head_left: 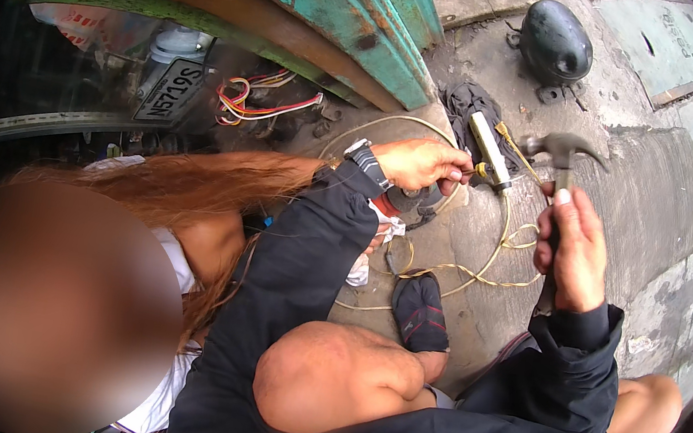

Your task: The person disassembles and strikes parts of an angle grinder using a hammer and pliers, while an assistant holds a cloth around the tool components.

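Note:
My right hand point(576, 251) is wrapped round the handle of a claw hammer point(564, 149), raised over the pavement with its head up and away from me. My left hand point(421, 165) reaches out with thumb and fingers pinched together. Whatever small thing it pinches is too small to name. Just right of those fingertips are a small yellow piece point(483, 171) and a long off-white bar point(487, 150), possibly a power strip, lying on a dark cloth point(469, 100). Beneath my left wrist, a red and grey tool point(393, 203) is partly hidden.
A person with long hair point(182, 178) crouches at my left. A pale cord point(493, 282) loops across the concrete. Coloured wires point(246, 107) and a plate point(170, 92) lie under the green metal frame point(376, 15). A black rounded tank point(557, 42) stands farther off.

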